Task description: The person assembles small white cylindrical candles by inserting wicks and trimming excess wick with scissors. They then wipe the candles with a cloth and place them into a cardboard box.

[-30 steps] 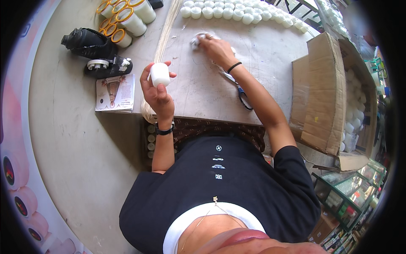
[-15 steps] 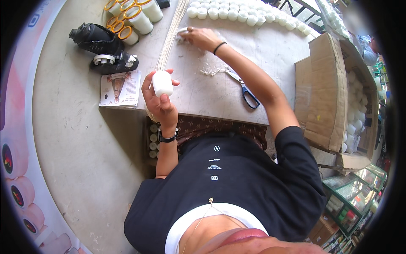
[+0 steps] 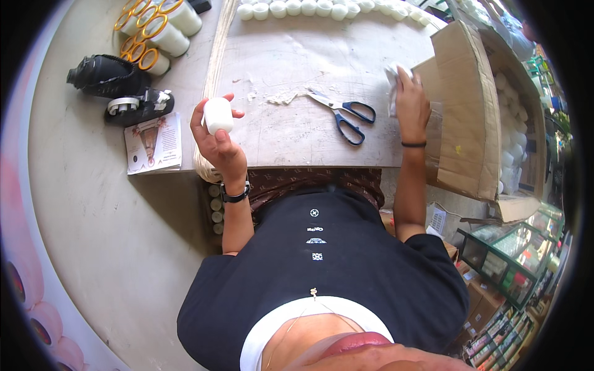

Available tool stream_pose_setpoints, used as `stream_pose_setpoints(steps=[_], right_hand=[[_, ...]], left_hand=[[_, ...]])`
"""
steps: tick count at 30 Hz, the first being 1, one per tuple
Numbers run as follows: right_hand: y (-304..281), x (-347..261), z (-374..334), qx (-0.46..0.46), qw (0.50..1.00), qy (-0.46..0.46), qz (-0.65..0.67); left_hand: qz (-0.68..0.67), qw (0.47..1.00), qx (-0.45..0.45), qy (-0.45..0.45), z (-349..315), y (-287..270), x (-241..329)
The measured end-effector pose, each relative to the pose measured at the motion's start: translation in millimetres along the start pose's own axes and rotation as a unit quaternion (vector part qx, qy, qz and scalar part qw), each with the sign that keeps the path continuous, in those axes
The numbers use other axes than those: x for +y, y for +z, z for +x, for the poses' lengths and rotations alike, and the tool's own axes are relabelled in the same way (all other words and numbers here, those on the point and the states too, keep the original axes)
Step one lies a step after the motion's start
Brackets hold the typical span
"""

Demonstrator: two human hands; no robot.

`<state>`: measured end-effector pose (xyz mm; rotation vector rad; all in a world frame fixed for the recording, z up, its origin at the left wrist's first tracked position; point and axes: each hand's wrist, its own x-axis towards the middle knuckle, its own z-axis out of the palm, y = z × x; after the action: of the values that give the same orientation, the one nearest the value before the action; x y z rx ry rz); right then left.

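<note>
My left hand [image 3: 226, 153] holds a short white cylindrical candle [image 3: 218, 116] upright above the table's near edge, thumb in front and fingers behind it. Just behind that hand runs a long bundle of pale wick strings [image 3: 214, 69]. Over at the right, my right hand [image 3: 413, 110] is closed on a crumpled whitish wad [image 3: 391, 79], cloth or plastic, I cannot tell which, beside the cardboard box. Between the hands lie scissors [image 3: 340, 115] with dark blue handles, blades apart, their tips by a small heap of wick scraps [image 3: 284, 98].
Rows of small white candles [image 3: 309, 8] line the far side of the table. An open cardboard box [image 3: 467, 120] with white pieces inside stands at the right. Orange-rimmed white jars [image 3: 170, 38], a black strapped device [image 3: 111, 77] and leaflets [image 3: 154, 143] are at the left.
My right hand has swept from the far middle of the table to the right, near the box, carrying the crumpled wad. The left hand still holds the candle. The view has shifted somewhat.
</note>
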<state>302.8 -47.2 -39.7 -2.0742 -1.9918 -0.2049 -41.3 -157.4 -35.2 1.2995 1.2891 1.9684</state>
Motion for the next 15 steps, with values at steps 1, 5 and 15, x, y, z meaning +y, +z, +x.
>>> stream_pose_setpoints(steps=[1, 5, 15], right_hand=[[9, 10, -17, -0.011, 0.997, 0.058, -0.048], [51, 21, -52, -0.004, 0.990, 0.117, -0.075], [41, -3, 17, 0.036, 0.990, -0.024, 0.133]], left_hand=[[-0.002, 1.000, -0.004, -0.002, -2, 2, -3], [-0.008, 0.999, -0.040, -0.014, -8, 19, 2], [0.211, 0.875, -0.433, -0.044, -29, 136, -44]])
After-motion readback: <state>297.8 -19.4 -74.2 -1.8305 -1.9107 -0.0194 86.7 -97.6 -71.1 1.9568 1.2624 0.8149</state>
